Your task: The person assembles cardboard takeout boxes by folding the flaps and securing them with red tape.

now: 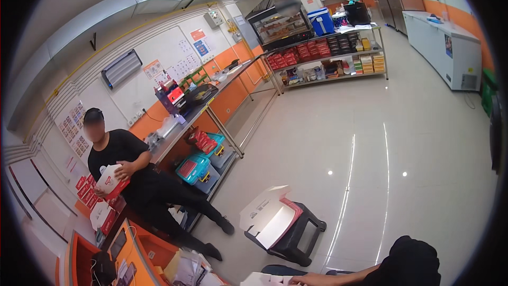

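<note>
Touches a white cardboard box (264, 279) at the near edge with the bare right hand (306, 279) (cannot tell whether pinching or resting). Cannot tell the left hand's state, out of view. Has an open white-and-red cardboard carton (278, 223) beyond, on a black plastic stool (292, 255).

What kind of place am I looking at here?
It looks like the back kitchen or packing area of a takeaway food shop: there's a glass food display case, a long white chest freezer, and an open red-and-white carton on a black stool.
</note>
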